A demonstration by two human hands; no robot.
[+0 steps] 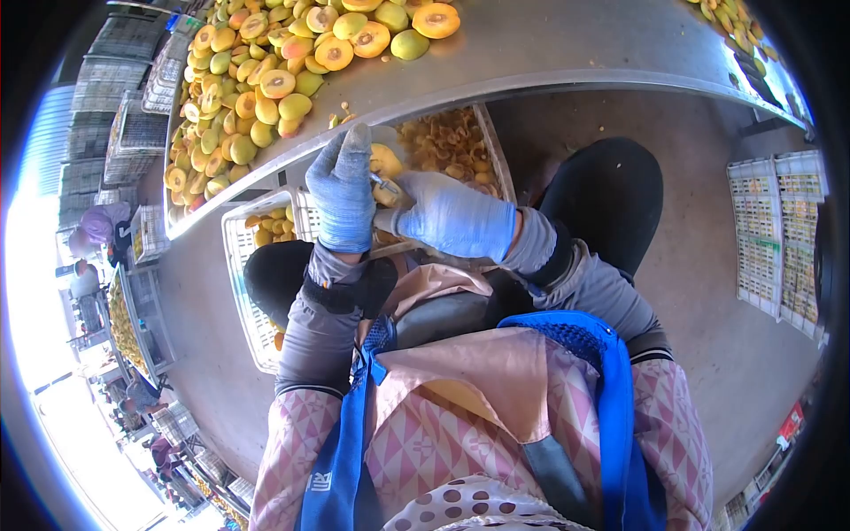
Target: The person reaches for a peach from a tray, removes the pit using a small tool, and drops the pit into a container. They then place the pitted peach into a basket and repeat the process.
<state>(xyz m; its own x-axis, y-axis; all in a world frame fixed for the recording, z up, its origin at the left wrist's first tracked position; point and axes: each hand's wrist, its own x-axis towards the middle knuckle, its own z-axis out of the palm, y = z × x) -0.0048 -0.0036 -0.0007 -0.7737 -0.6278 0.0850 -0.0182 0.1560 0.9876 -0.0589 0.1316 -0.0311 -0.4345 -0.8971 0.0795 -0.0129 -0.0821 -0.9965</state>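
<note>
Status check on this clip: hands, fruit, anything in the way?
Left hand gloved, gripping a yellow fruit. Right hand gloved, small tool against the fruit. Crate of pieces below, nothing between the hands.

A small white mark sits low on the blue apron strap (320,480), too blurred to read, and no other text, label, brand or number can be read anywhere.
</note>
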